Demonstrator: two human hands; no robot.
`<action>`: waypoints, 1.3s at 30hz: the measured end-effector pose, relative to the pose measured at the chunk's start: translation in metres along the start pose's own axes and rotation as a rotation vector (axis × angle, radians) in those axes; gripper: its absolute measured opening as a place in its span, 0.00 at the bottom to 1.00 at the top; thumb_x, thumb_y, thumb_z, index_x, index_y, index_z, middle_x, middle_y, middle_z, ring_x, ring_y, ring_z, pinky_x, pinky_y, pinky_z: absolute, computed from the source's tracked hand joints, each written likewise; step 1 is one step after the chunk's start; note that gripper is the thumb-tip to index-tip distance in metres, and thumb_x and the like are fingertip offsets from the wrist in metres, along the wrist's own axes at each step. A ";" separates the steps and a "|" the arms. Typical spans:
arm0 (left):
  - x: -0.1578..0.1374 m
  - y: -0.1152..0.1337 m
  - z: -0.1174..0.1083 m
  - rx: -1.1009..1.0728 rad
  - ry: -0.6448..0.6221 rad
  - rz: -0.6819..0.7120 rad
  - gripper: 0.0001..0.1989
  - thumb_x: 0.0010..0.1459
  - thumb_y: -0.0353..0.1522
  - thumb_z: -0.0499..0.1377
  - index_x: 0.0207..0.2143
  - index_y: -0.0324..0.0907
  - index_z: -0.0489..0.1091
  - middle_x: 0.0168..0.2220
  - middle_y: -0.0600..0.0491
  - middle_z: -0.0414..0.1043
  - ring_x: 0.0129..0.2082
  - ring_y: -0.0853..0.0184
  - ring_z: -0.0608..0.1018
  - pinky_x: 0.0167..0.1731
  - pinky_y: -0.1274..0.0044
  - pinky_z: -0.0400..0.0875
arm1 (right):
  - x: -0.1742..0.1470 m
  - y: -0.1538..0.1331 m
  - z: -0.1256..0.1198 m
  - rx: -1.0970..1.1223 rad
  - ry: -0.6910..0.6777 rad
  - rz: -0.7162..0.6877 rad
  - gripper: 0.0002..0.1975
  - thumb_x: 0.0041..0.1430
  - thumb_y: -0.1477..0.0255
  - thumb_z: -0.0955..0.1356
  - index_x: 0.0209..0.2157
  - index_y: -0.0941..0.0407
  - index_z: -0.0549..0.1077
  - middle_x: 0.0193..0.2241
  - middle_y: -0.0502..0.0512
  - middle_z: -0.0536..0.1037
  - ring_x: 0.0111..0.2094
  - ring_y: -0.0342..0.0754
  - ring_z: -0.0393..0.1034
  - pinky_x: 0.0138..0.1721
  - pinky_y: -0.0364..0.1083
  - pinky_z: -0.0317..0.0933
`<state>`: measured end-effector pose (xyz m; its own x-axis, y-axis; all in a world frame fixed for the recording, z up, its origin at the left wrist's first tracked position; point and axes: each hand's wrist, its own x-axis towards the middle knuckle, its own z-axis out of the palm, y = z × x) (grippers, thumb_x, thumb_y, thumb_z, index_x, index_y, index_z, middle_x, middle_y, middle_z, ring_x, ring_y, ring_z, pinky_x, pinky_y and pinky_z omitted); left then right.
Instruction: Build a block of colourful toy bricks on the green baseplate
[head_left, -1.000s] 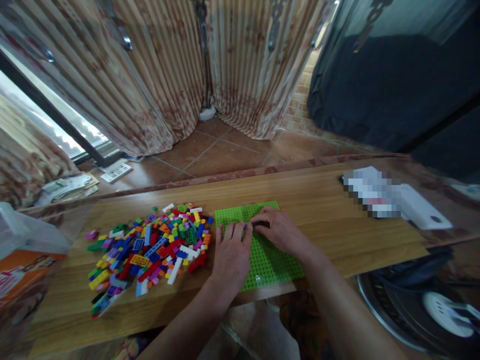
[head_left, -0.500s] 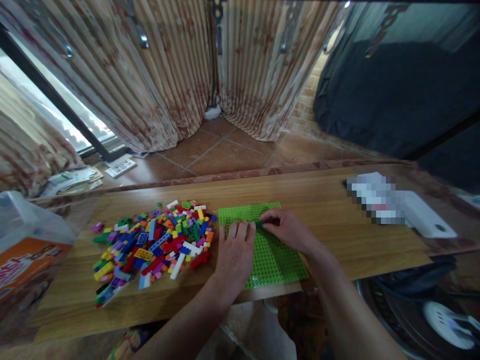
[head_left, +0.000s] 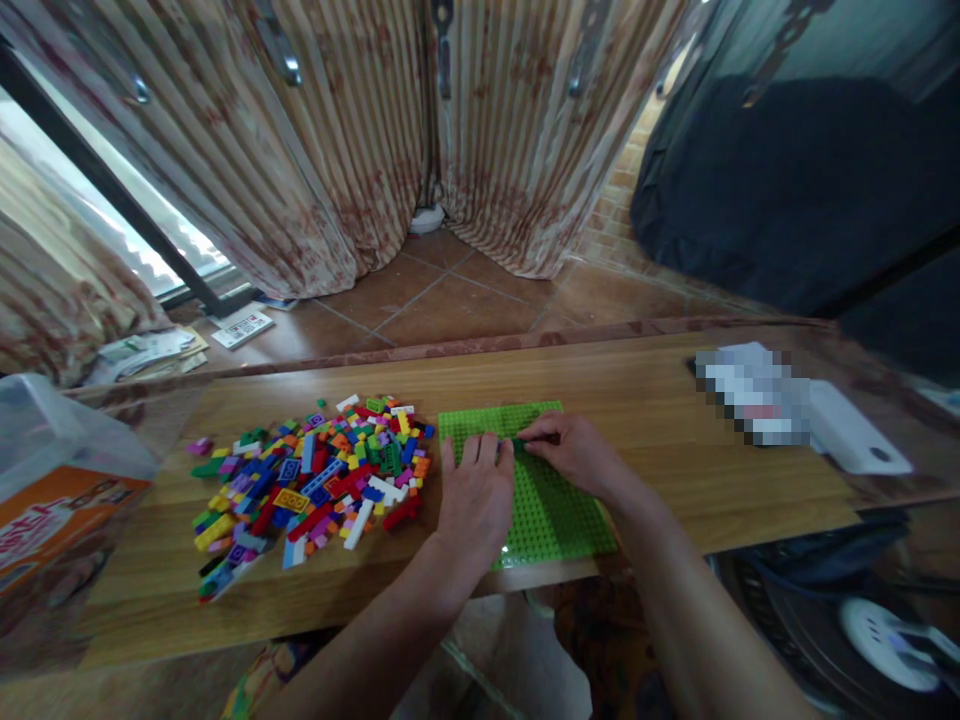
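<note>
A bright green studded baseplate (head_left: 559, 530) lies on the wooden table under both hands. On its upper half sits a small dark green brick (head_left: 518, 444), mostly covered by fingers. My right hand (head_left: 576, 457) pinches this brick between thumb and fingertips from the right. My left hand (head_left: 478, 495) rests palm down on the left part of the baseplate, fingers stretched out, its thumb side close to the brick. Whether the left thumb touches the brick I cannot tell. Left of the baseplate spreads a pile of mixed coloured toy bricks (head_left: 291, 500).
A clear plastic tub with an orange label (head_left: 71, 510) stands at the table's left end. On the right of the wooden table (head_left: 645, 390) lie a blurred-out item (head_left: 752, 395) and a white flat object (head_left: 859, 430). Curtains (head_left: 495, 150) hang beyond.
The view has shifted slightly. Both hands stay at nearly the same spot on the baseplate, the right still pinching the dark green brick.
</note>
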<state>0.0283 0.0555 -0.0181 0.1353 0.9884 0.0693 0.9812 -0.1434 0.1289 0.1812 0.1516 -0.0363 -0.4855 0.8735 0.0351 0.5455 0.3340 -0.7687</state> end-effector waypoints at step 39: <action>0.011 -0.048 0.005 -0.613 0.189 -0.198 0.23 0.58 0.21 0.50 0.56 0.32 0.65 0.46 0.41 0.75 0.46 0.59 0.78 0.51 0.65 0.73 | 0.003 -0.022 0.009 0.057 0.188 0.088 0.08 0.54 0.71 0.68 0.33 0.56 0.80 0.33 0.55 0.83 0.35 0.49 0.77 0.41 0.48 0.68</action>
<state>-0.0163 0.0730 -0.0281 -0.1199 0.9812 0.1513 0.7222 -0.0183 0.6915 0.1617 0.1439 -0.0255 -0.2989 0.9509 0.0807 0.5378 0.2377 -0.8089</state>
